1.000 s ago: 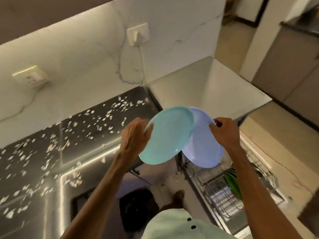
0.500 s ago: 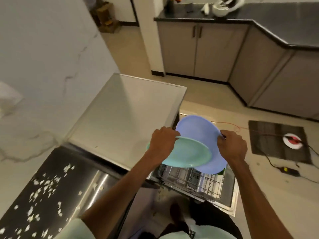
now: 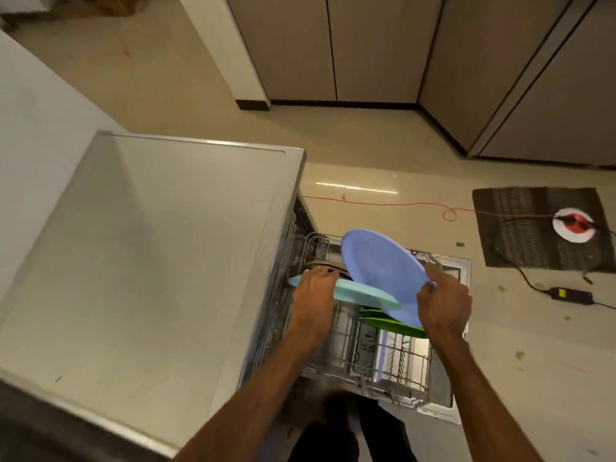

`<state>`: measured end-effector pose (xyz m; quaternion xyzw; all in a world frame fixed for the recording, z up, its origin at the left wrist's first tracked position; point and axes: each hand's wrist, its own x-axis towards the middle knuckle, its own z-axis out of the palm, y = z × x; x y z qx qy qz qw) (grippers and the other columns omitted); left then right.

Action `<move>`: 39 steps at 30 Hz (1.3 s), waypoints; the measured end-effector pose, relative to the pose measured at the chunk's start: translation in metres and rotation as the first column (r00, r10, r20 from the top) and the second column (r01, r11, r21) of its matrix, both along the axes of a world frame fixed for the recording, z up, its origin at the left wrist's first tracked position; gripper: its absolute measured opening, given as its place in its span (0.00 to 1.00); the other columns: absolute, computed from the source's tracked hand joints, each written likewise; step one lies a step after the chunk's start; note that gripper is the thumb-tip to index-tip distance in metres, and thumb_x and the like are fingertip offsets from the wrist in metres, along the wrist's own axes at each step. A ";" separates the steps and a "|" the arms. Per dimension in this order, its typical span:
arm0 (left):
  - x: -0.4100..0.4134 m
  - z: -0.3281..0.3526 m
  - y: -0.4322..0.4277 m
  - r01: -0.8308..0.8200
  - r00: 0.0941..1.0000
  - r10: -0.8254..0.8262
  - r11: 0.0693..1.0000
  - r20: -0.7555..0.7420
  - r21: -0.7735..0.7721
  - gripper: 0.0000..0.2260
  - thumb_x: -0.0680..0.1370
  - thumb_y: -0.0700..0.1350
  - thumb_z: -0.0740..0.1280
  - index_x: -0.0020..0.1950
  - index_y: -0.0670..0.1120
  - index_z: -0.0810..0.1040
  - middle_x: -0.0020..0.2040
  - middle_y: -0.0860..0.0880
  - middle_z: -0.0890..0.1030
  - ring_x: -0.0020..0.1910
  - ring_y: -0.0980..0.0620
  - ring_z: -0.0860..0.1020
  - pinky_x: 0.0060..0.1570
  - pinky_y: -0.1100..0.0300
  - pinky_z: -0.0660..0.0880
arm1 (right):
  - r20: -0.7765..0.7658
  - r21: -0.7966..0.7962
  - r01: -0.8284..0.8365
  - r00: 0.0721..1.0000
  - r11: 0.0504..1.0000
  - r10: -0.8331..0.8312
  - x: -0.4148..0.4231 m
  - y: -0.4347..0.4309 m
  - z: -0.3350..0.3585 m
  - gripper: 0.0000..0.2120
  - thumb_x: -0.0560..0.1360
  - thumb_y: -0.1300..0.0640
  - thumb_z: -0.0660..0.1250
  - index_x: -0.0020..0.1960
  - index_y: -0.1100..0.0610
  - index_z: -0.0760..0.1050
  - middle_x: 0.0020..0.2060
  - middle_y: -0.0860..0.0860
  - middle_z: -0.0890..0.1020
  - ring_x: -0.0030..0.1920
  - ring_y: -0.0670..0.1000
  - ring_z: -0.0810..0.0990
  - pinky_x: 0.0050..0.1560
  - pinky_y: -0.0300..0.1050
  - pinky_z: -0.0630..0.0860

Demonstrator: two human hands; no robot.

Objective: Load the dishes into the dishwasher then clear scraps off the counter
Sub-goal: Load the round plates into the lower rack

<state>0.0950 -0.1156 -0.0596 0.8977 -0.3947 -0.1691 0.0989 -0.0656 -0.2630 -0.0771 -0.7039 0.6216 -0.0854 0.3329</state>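
My left hand point(image 3: 313, 301) grips a teal plate point(image 3: 366, 293), seen nearly edge-on and held about level above the pulled-out wire rack point(image 3: 383, 355) of the open dishwasher. My right hand point(image 3: 445, 305) holds a lavender plate point(image 3: 383, 268) by its right rim, tilted upright and overlapping the teal one. Below both plates, green plates point(image 3: 390, 323) stand in the rack. The rest of the rack's slots look bare.
The steel dishwasher top point(image 3: 160, 261) fills the left. A dark mat point(image 3: 540, 228) with a red-and-white disc point(image 3: 574, 225), an orange cord point(image 3: 400, 204) and a black adapter point(image 3: 571, 295) lie on the floor to the right. Grey cabinets point(image 3: 366, 45) stand beyond.
Both hands have carried the plates from the scrap-strewn counter rightward and down over the dishwasher rack. The teal plate has turned from facing me to nearly level.
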 end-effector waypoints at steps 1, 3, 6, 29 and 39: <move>0.007 -0.020 -0.003 -0.026 1.000 0.026 1.000 -0.004 0.005 0.15 0.73 0.39 0.69 0.58 0.50 0.83 0.59 0.50 0.81 0.59 0.48 0.77 0.51 0.53 0.75 | 0.005 -0.001 -0.006 1.000 1.000 0.006 0.008 -0.006 -0.021 0.22 0.74 0.68 0.64 0.66 0.56 0.81 0.54 0.64 0.84 0.52 0.68 0.82 0.48 0.50 0.75; 0.023 -0.055 -0.007 -0.087 0.995 0.088 0.996 -0.048 0.022 0.17 0.76 0.36 0.67 0.63 0.46 0.82 0.65 0.45 0.78 0.67 0.44 0.74 0.63 0.50 0.72 | 0.034 -0.025 -0.022 0.999 0.999 0.023 0.025 -0.017 -0.060 0.22 0.74 0.68 0.64 0.65 0.56 0.82 0.54 0.63 0.85 0.52 0.67 0.83 0.49 0.50 0.76; 0.041 -0.095 -0.014 -0.182 0.974 0.184 0.983 -0.135 0.029 0.17 0.80 0.33 0.62 0.68 0.42 0.78 0.73 0.41 0.71 0.76 0.42 0.64 0.75 0.47 0.62 | 0.130 -0.089 -0.029 0.991 0.996 0.040 0.055 -0.035 -0.110 0.21 0.74 0.68 0.65 0.63 0.57 0.83 0.55 0.60 0.86 0.53 0.63 0.84 0.56 0.50 0.77; 0.065 -0.151 -0.031 -0.310 0.951 0.309 0.934 -0.034 -0.177 0.20 0.70 0.29 0.64 0.57 0.42 0.85 0.57 0.45 0.85 0.59 0.44 0.81 0.60 0.42 0.78 | -0.107 -0.155 -0.628 0.778 0.763 0.619 0.212 -0.079 -0.231 0.25 0.74 0.71 0.63 0.69 0.58 0.78 0.48 0.64 0.85 0.43 0.67 0.82 0.41 0.54 0.76; 0.065 -0.143 -0.033 -0.342 0.939 0.330 0.925 -0.096 -0.164 0.20 0.69 0.27 0.69 0.57 0.42 0.86 0.58 0.46 0.85 0.60 0.45 0.80 0.60 0.45 0.78 | -0.129 -0.254 -0.613 0.788 0.748 0.602 0.190 -0.079 -0.220 0.21 0.72 0.71 0.66 0.64 0.59 0.80 0.35 0.64 0.83 0.30 0.63 0.78 0.32 0.51 0.73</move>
